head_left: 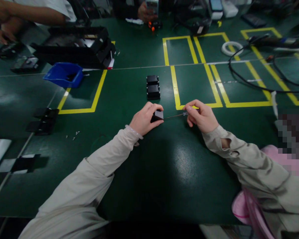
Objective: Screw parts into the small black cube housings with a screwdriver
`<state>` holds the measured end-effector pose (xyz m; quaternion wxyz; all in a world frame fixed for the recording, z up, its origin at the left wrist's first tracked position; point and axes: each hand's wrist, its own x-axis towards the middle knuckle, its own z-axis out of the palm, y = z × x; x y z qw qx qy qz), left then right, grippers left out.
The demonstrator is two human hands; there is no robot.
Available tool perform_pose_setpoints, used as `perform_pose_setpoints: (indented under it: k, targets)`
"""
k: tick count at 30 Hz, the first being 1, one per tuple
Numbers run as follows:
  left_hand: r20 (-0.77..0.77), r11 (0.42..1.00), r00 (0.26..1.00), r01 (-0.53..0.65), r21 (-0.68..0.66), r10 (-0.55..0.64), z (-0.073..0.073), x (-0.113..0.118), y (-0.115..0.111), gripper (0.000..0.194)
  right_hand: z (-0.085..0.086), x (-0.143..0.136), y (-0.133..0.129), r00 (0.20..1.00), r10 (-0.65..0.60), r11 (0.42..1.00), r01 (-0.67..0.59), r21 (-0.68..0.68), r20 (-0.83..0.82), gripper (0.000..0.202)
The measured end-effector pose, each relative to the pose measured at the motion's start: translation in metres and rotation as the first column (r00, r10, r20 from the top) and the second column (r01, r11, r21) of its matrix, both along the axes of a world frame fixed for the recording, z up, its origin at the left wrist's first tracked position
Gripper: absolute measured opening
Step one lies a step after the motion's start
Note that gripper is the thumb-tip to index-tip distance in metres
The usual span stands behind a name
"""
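My left hand (147, 119) is closed round a small black block (158, 115), with thumb and fingers on its sides. In my right hand (200, 116) is a screwdriver (174, 116), pinched at its clear handle. The thin shaft points left and its tip meets, or comes very close to, the block's right side. Just beyond my left hand stand black blocks (153, 88) in a short row, with small shiny spots along their edges. My left fingers hide part of the held block.
Small screws (76, 133) lie left of my left arm, near more black blocks (43, 122). A blue bin (64, 75) stands before stacked black trays (74, 46). Yellow tape (198, 107) marks the green table. Cables (249, 79) and a white tape roll (231, 48) lie right. People sit opposite.
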<state>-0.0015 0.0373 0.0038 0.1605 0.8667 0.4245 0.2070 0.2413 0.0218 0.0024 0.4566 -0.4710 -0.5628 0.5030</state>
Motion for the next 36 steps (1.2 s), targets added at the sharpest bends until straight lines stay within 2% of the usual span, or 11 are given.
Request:
perform_pose_setpoints:
  k: [3, 15, 22, 27, 33, 36]
  targets:
    - [0.005, 1.0, 1.0, 0.01, 0.002, -0.01, 0.0, -0.0001, 0.0008, 0.036, -0.0002, 0.0004, 0.0002, 1.0, -0.003, 1.0, 0.003, 0.012, 0.004, 0.02]
    - [0.009, 1.0, 1.0, 0.009, 0.001, -0.009, -0.0004, -0.0009, 0.0013, 0.036, -0.003, 0.0003, 0.0025, 0.998, 0.016, 1.0, -0.017, -0.015, -0.056, 0.028]
    - [-0.006, 1.0, 1.0, 0.017, 0.007, -0.017, 0.0007, -0.0008, 0.0027, 0.035, -0.0042, 0.0008, 0.0028, 0.999, 0.003, 1.0, -0.002, 0.03, -0.033, 0.03]
    - [-0.004, 1.0, 1.0, 0.022, 0.015, -0.022, 0.001, -0.0007, 0.0035, 0.035, -0.0053, 0.0008, 0.0028, 1.0, 0.004, 1.0, -0.004, 0.002, -0.026, 0.03]
    - [-0.012, 0.999, 1.0, 0.027, 0.035, -0.026, 0.0012, -0.0009, 0.0039, 0.035, -0.0046, -0.0004, 0.0032, 1.0, 0.012, 0.997, -0.011, 0.075, -0.018, 0.033]
    - [-0.019, 0.999, 0.999, 0.032, 0.043, -0.031, 0.0013, -0.0009, 0.0042, 0.035, -0.0032, -0.0016, 0.0023, 1.0, 0.009, 0.998, -0.008, 0.062, -0.029, 0.031]
